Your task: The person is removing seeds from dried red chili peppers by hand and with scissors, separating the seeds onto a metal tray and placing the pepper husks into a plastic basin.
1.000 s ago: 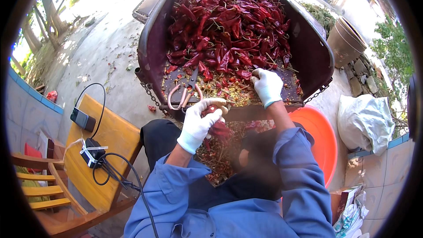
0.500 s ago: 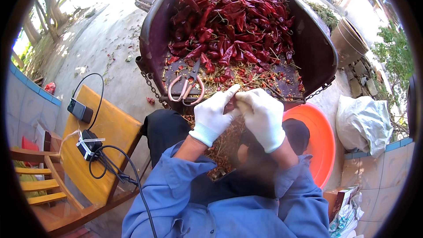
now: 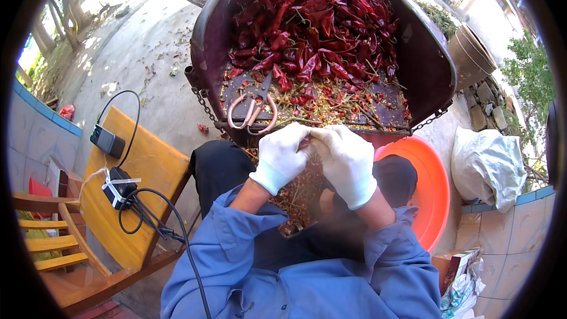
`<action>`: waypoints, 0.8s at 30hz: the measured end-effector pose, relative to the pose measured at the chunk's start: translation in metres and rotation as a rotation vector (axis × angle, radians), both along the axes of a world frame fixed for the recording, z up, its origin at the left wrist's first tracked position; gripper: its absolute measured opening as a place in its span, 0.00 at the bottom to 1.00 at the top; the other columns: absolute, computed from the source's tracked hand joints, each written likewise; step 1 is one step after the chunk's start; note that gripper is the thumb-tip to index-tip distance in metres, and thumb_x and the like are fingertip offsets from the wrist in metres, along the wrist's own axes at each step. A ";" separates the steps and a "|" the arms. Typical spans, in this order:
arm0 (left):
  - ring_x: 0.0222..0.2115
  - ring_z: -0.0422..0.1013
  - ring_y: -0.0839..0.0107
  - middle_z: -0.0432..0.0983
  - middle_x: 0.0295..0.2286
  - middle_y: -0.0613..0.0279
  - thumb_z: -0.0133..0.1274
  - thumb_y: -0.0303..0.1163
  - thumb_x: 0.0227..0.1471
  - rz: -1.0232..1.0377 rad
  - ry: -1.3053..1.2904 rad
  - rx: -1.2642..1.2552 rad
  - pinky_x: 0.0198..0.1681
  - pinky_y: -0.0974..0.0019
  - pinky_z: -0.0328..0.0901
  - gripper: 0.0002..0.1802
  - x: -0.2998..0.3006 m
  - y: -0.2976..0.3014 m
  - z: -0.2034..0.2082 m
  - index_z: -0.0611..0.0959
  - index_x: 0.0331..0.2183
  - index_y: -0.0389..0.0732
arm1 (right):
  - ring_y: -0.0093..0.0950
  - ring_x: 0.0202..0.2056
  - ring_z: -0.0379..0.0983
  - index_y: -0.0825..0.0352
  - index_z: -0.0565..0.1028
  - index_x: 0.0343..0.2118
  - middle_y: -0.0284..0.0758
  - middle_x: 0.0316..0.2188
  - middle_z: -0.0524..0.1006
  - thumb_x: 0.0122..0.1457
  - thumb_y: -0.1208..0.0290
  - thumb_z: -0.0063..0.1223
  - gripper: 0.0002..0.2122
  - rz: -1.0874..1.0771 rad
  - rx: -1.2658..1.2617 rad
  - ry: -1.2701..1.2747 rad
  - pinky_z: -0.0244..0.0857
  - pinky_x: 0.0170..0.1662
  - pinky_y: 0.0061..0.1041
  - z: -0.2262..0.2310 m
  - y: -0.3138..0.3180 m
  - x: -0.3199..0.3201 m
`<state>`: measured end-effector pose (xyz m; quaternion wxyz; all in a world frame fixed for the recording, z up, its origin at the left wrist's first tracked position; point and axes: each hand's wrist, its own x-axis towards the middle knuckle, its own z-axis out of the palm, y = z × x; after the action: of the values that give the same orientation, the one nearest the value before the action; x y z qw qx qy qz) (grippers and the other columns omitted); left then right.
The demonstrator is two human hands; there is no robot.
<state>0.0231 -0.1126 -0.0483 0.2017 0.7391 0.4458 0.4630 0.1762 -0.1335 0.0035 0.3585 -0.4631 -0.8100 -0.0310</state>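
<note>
In white knit gloves, my two hands meet in front of the cart's lip. My left hand (image 3: 280,155) is closed round a dried red chili pepper (image 3: 305,143), of which only a small dark-red part shows. Thumb and fingers of my right hand (image 3: 347,162) pinch together at the same pepper, touching the left fingertips. Beyond them, a big heap of dried red chilies (image 3: 319,23) fills the back of the dark maroon cart bed (image 3: 424,62). Pink-handled scissors (image 3: 255,106) lie on the bed's near left, among loose seeds and stems, blades pointing away.
An orange-red plastic basin (image 3: 436,201) stands by my right knee. On my left, a yellow wooden chair (image 3: 144,162) carries a black device (image 3: 107,140) and a cabled black box (image 3: 120,189). Chains hang at the cart's corners. A white sack (image 3: 487,165) sits at right.
Both hands have drawn slightly closer to me, and the left fingers, stretched out before, have curled in round the pepper. The view has shifted a little.
</note>
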 end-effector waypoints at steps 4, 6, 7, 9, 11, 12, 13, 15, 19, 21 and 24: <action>0.24 0.74 0.62 0.75 0.24 0.58 0.63 0.29 0.47 -0.032 0.044 -0.045 0.29 0.64 0.68 0.11 -0.001 -0.003 0.000 0.83 0.36 0.40 | 0.33 0.27 0.78 0.65 0.80 0.36 0.37 0.27 0.79 0.52 0.78 0.60 0.08 0.024 -0.140 0.171 0.71 0.30 0.27 -0.008 0.003 0.006; 0.22 0.71 0.66 0.73 0.23 0.58 0.64 0.29 0.48 -0.064 -0.016 -0.056 0.28 0.65 0.67 0.11 -0.004 -0.004 -0.001 0.82 0.35 0.37 | 0.32 0.27 0.79 0.66 0.80 0.34 0.37 0.26 0.80 0.54 0.77 0.59 0.05 0.030 -0.277 0.342 0.71 0.32 0.27 -0.007 0.003 0.005; 0.22 0.70 0.67 0.73 0.22 0.58 0.64 0.30 0.48 -0.087 -0.045 -0.079 0.28 0.66 0.66 0.11 -0.005 -0.004 -0.002 0.82 0.34 0.36 | 0.25 0.25 0.78 0.70 0.80 0.33 0.38 0.25 0.81 0.56 0.79 0.57 0.04 0.050 -0.392 0.470 0.71 0.31 0.23 -0.005 0.003 0.004; 0.21 0.66 0.74 0.71 0.21 0.61 0.66 0.30 0.48 -0.136 -0.110 -0.144 0.27 0.67 0.64 0.13 -0.009 -0.004 -0.004 0.81 0.33 0.34 | 0.21 0.25 0.77 0.71 0.80 0.35 0.37 0.25 0.81 0.57 0.79 0.57 0.05 0.022 -0.657 0.600 0.70 0.30 0.21 -0.001 0.003 0.006; 0.21 0.65 0.76 0.71 0.21 0.63 0.66 0.30 0.47 -0.201 -0.179 -0.222 0.27 0.67 0.64 0.13 -0.012 -0.005 -0.002 0.81 0.32 0.33 | 0.16 0.24 0.74 0.72 0.80 0.38 0.32 0.24 0.79 0.60 0.76 0.56 0.07 0.027 -0.875 0.684 0.69 0.28 0.18 0.002 0.005 0.009; 0.21 0.65 0.77 0.71 0.21 0.64 0.66 0.30 0.47 -0.235 -0.212 -0.261 0.27 0.67 0.63 0.13 -0.013 -0.005 -0.001 0.81 0.32 0.33 | 0.16 0.23 0.73 0.73 0.79 0.38 0.31 0.24 0.79 0.61 0.75 0.55 0.07 0.061 -0.957 0.789 0.68 0.27 0.18 0.003 0.005 0.013; 0.23 0.67 0.80 0.73 0.22 0.67 0.65 0.29 0.49 -0.265 -0.176 -0.279 0.28 0.71 0.64 0.12 -0.016 -0.006 0.001 0.81 0.32 0.33 | 0.17 0.22 0.72 0.73 0.79 0.39 0.31 0.24 0.79 0.62 0.74 0.54 0.08 0.096 -1.039 0.894 0.67 0.27 0.18 0.003 0.004 0.016; 0.24 0.70 0.81 0.74 0.24 0.68 0.65 0.30 0.50 -0.353 -0.399 -0.469 0.30 0.74 0.65 0.11 -0.016 -0.010 0.003 0.81 0.32 0.34 | 0.16 0.24 0.70 0.74 0.76 0.44 0.29 0.28 0.77 0.65 0.70 0.52 0.11 0.156 -1.188 1.004 0.66 0.28 0.17 0.004 0.003 0.026; 0.23 0.72 0.81 0.76 0.23 0.67 0.61 0.38 0.56 -0.404 -0.739 -0.613 0.29 0.76 0.68 0.14 -0.017 -0.011 0.013 0.80 0.36 0.36 | 0.19 0.33 0.69 0.72 0.72 0.47 0.32 0.36 0.73 0.66 0.71 0.50 0.11 0.484 -1.204 1.687 0.66 0.35 0.19 -0.011 0.000 0.049; 0.14 0.67 0.80 0.76 0.20 0.64 0.57 0.43 0.59 -0.311 -0.943 -0.621 0.15 0.77 0.62 0.16 -0.026 -0.007 0.016 0.78 0.38 0.38 | 0.20 0.34 0.71 0.71 0.72 0.46 0.32 0.36 0.73 0.67 0.71 0.50 0.10 0.439 -0.950 1.824 0.68 0.36 0.20 -0.006 0.001 0.064; 0.13 0.66 0.83 0.76 0.21 0.66 0.57 0.42 0.60 -0.207 -1.010 -0.567 0.12 0.79 0.56 0.16 -0.029 -0.002 0.018 0.80 0.38 0.38 | 0.20 0.31 0.73 0.71 0.74 0.44 0.31 0.32 0.75 0.66 0.70 0.51 0.10 0.131 -0.762 1.499 0.70 0.36 0.21 0.004 -0.033 0.084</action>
<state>-0.0062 -0.1142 -0.0299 0.6229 0.3838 0.3264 0.5984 0.2601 -0.1662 0.0075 0.6217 -0.4024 -0.3378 0.5809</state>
